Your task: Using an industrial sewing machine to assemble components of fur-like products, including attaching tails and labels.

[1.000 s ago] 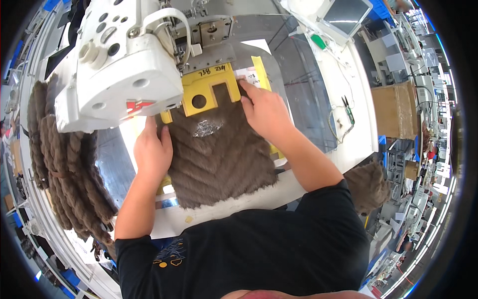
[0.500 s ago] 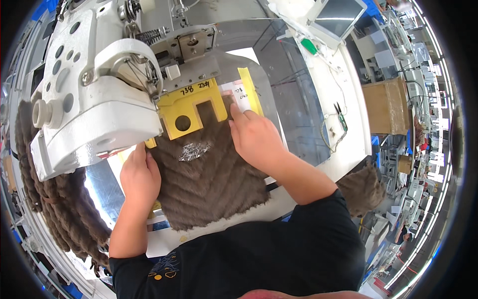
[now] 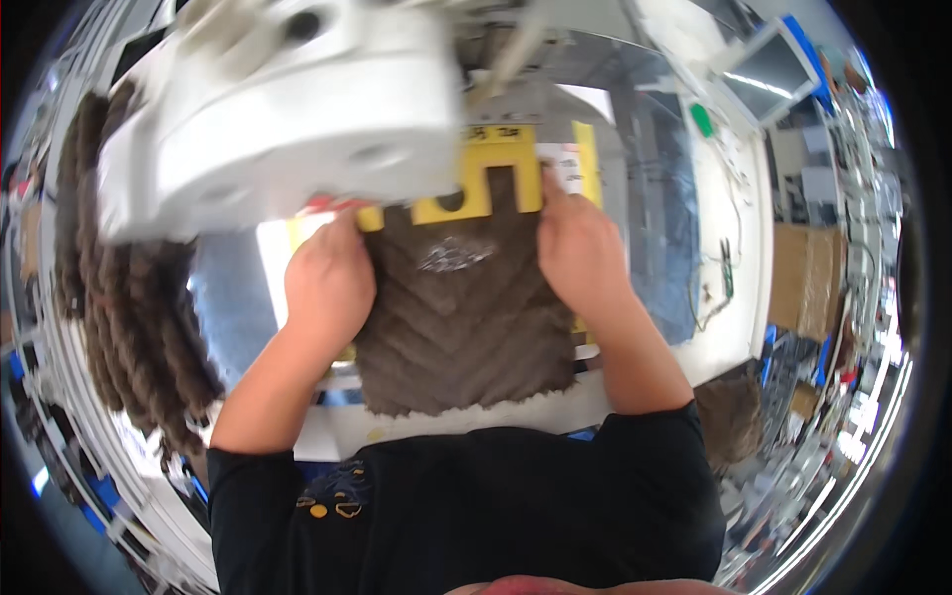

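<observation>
A brown fur piece (image 3: 466, 342) with chevron-like seams lies flat in front of me, a crinkled silvery patch (image 3: 454, 254) on its upper part. My left hand (image 3: 332, 276) holds its left edge, thumb along the fur and fingertips partly behind the machine head. At the right edge my right hand (image 3: 585, 256) grips the fur, its fingers pointing away from me beside a white label (image 3: 568, 167). Over the far end of the fur sits a yellow template (image 3: 513, 151) with a round hole and a slot. The large white sewing machine head (image 3: 288, 124) hides its left part.
Long brown fur strips (image 3: 124, 307) hang at the left. On the right of the white table lie small green-handled snips (image 3: 726, 266) and a green object (image 3: 702, 120), with a screen (image 3: 769, 74) behind. A cardboard box (image 3: 808, 278) and another fur piece (image 3: 729, 421) are beyond the table's right side.
The whole view has shifted and turned, so the fur, template and hands appear further right and straighter, and the machine head looms larger and blurred. Both hands stay at the fur's edges.
</observation>
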A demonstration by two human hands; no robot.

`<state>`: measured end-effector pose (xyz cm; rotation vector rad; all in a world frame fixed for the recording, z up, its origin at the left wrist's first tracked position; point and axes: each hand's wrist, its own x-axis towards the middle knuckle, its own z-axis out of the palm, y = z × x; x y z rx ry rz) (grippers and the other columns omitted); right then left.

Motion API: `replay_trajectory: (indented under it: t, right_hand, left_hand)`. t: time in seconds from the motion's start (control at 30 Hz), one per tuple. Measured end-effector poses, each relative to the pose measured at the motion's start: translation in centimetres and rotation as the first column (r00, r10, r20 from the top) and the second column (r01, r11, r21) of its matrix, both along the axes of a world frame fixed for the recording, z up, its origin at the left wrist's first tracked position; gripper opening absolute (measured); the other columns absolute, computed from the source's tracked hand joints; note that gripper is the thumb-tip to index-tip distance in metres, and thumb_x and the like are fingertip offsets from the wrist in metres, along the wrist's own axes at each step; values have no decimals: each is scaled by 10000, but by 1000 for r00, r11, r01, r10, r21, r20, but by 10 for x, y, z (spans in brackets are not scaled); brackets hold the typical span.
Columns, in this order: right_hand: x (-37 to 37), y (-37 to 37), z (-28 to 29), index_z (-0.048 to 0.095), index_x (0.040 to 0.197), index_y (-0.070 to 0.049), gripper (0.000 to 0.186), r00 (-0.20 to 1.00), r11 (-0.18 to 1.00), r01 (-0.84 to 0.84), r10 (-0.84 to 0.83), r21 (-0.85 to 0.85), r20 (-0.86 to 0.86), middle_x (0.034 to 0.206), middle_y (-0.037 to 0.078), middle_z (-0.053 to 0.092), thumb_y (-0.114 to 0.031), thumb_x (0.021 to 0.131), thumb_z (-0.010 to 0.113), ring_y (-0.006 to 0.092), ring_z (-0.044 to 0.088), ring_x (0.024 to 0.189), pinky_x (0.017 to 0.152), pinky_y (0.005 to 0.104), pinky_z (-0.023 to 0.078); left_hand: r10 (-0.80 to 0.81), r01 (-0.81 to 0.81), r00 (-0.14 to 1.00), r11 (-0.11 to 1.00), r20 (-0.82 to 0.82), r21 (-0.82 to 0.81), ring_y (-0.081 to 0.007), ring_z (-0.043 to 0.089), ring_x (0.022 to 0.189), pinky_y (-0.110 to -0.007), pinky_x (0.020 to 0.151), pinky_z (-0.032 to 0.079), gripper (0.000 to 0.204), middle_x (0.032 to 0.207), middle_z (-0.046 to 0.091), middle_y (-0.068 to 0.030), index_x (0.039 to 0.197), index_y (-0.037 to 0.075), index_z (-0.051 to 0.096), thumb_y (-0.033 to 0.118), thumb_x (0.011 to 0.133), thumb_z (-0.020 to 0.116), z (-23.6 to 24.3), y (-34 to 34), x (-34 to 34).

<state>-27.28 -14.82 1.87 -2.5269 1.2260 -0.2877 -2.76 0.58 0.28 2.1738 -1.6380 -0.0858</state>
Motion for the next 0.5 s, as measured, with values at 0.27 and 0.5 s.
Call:
replay_trajectory:
  t: [0.27, 0.5]
  right_hand:
    - [3, 5, 0, 669, 1297, 3, 367, 998, 998, -5, 9, -66, 60, 850, 208, 650, -90, 951, 593, 405, 654, 788, 710, 485, 526]
    - [6, 3, -2, 700, 1224, 25, 311, 998, 995, 19, -13, -96, 59, 957, 243, 695, -65, 949, 587, 423, 677, 868, 786, 479, 532]
  left_hand:
    - [64, -64, 998, 997, -10, -46, -354, 651, 748, -455, 698, 531, 336, 816, 639, -159, 1229, -11, 638, 41, 898, 620, -10, 9, -2]
    - [22, -21, 1000, 999, 18, -28, -355, 660, 806, -450, 738, 539, 366, 856, 649, -165, 1237, -52, 609, 42, 890, 541, -17, 7, 3]
